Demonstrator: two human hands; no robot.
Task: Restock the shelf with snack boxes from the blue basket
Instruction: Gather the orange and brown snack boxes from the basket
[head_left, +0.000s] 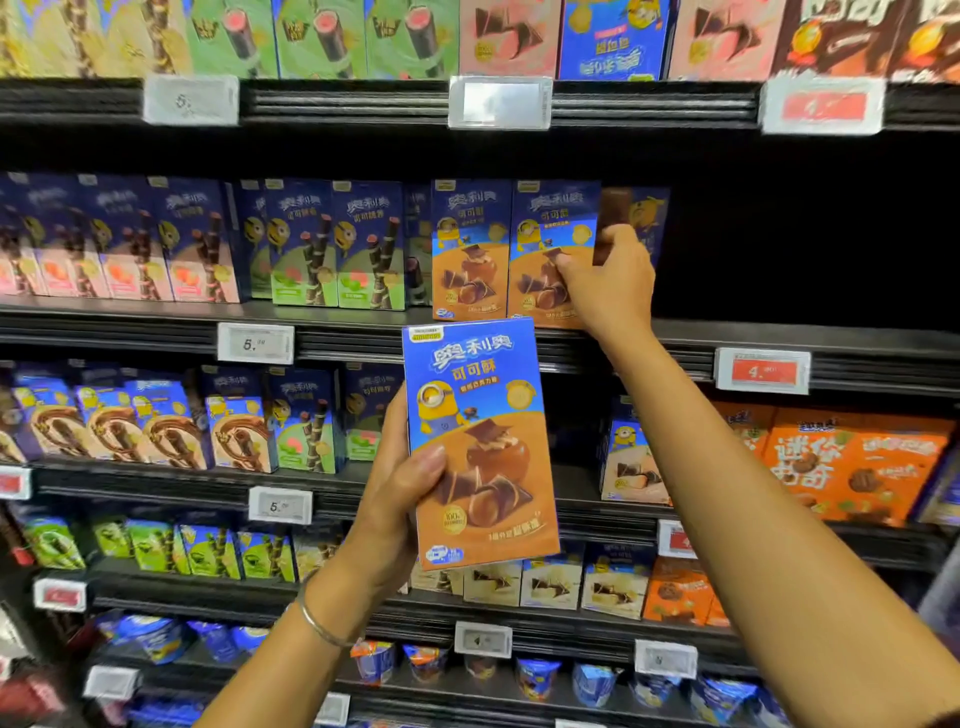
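Silver metal is noted nearest the camera: a thin bangle (318, 622) worn on the left wrist. Above it, the left hand (400, 499) is seen wrapped round a tall blue-and-orange cardboard snack box (480, 441). The thumb is pressed on the front face near the left edge, and the fingers are hidden behind the box. This snack box is held upright, slightly tilted, in front of the shelving and clear of it.

Farther off, the right hand (610, 288) is found at the black metal shelf (685, 332). A second box (545, 244) of the same print stands at the shelf front and is pinched at its right edge, thumb laid on the front face and fingers curled round the side. It is set touching a matching neighbour box (470, 249) on its left. A red price label (762, 370) is fixed to the shelf rail on the right.
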